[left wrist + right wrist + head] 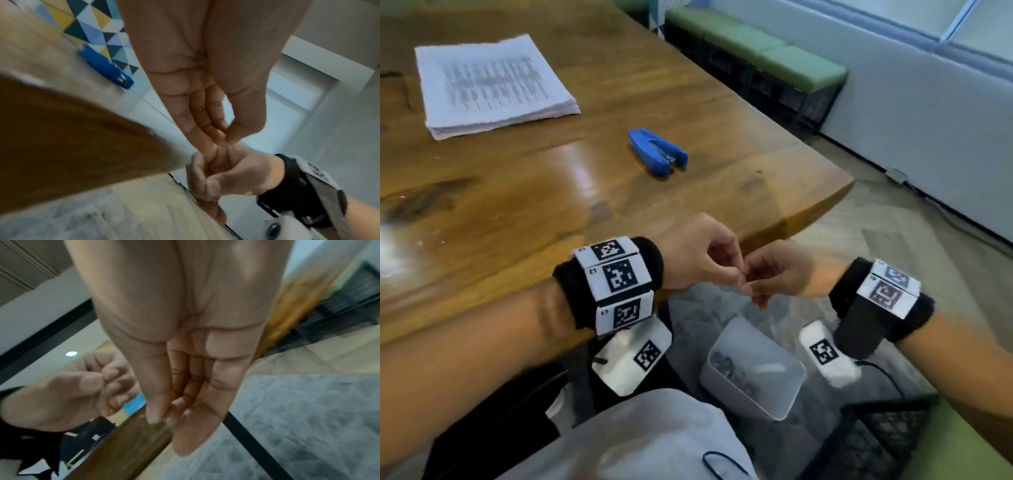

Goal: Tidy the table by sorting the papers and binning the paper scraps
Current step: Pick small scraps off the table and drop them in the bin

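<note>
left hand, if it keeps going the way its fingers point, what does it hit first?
The right hand: the left hand points its fingertips toward it, past the table edge, and they already look touching. Nothing visible lies between them; depth is uncertain.

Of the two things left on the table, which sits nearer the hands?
The blue stapler, lying alone mid-table. The paper stack sits farther back toward the far left. Both hands meet off the table's near edge.
</note>
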